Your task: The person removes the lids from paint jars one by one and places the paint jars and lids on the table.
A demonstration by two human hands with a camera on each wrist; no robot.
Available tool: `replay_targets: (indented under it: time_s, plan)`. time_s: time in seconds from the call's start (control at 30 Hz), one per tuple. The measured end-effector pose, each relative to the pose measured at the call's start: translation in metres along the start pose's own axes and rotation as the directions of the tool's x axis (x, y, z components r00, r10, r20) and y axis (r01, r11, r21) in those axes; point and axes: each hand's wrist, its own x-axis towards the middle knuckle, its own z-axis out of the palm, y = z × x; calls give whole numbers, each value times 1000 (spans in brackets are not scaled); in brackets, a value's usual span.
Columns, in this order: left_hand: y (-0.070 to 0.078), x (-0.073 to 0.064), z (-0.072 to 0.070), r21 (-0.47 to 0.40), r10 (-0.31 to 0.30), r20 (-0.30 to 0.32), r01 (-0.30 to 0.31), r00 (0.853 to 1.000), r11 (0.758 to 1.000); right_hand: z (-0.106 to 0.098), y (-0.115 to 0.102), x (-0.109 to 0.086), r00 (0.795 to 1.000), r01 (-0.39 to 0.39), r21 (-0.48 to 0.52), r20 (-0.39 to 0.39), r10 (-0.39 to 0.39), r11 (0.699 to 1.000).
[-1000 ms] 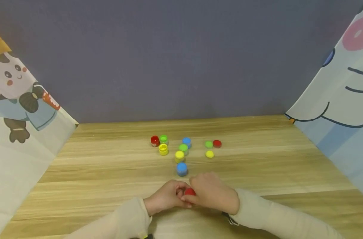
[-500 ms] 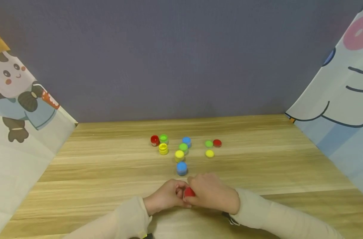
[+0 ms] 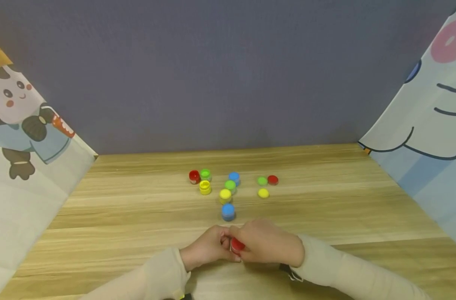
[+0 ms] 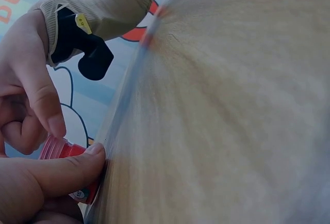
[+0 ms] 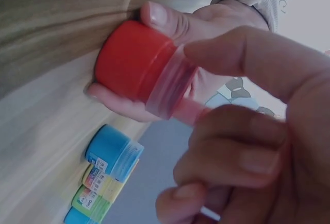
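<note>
Low over the front of the table, my left hand (image 3: 209,248) grips a small red jar (image 5: 131,59), thumb on one side and fingers on the other. The jar wears a ribbed, translucent lid (image 5: 170,82), which faces my right hand (image 3: 272,243). Thumb and index finger of the right hand pinch that lid's rim, while the other fingers curl in beside it. In the left wrist view the left thumb covers part of the red jar. Just beyond the hands stands a blue jar (image 3: 228,211) with its lid on.
Behind it, lidded yellow (image 3: 225,196), green (image 3: 230,185) and blue (image 3: 234,178) jars form a line. Lidless red (image 3: 194,176), green (image 3: 205,174) and yellow (image 3: 205,187) jars stand left. Loose green (image 3: 262,181), red (image 3: 272,180) and yellow (image 3: 263,193) lids lie right. A grey panel backs the table.
The right hand has turned slightly at the red jar's lid, its fingers shifting left and its wrist a little right. The left hand keeps its place, and the other jars have not moved.
</note>
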Motion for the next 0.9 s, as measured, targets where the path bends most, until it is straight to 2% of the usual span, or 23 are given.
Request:
replay_targets:
  time_s: [0.2,0.43,0.57,0.67,0.9]
  plan:
    - [2,-2,1,-5,-17,-14,17,1000,1000,-4,1,-2,997,62,-32,47,-60,998]
    - [0,-1,2,-7,-1,-15,1,1000,1000,-6,3,-2,995,71,5,68,-72,997]
    - [-1,-2,1,23,21,-20,-20,1000,1000,-6,1,-2,999,31,63,27,-32,998]
    - [0,-1,1,42,24,-26,-23,999,999,-5,0,-1,999,-26,94,-27,29,995]
    - [1,0,2,45,23,-24,-22,999,999,0,0,1,989,-141,57,-46,144,988]
